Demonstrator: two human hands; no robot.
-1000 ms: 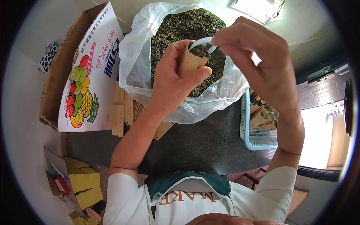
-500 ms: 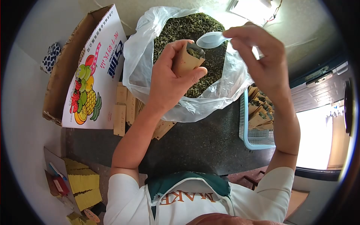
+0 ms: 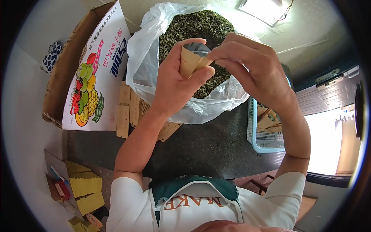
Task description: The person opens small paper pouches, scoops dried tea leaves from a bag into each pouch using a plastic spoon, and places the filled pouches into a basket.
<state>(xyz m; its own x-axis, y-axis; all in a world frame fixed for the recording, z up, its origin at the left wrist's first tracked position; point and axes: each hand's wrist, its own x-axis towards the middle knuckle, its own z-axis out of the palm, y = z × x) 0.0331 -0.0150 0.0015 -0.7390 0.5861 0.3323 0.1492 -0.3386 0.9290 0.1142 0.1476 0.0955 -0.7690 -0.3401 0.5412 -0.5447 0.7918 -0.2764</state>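
My left hand (image 3: 174, 75) is wrapped round a small brown paper packet (image 3: 189, 63), holding it mouth-up and tilted over the tea. My right hand (image 3: 251, 67) pinches a translucent plastic spoon (image 3: 198, 48), whose bowl is at the packet's mouth. The fingers cover the spoon's handle. Beneath both hands, dark dried leaves (image 3: 197, 27) that look like tea fill a large clear plastic bag (image 3: 145, 58) with its edge folded open.
A white printed carton (image 3: 98, 73) stands at the left. Flat brown packets (image 3: 123, 120) lie beside it on the dark table (image 3: 205, 145). To the right, a light-blue basket (image 3: 253, 131) holds several filled packets. Yellow paper pieces (image 3: 87, 189) are at lower left.
My right hand has moved down and left, bringing the spoon from above the leaves to the packet's mouth. My left hand keeps its hold on the packet, nearly in place.
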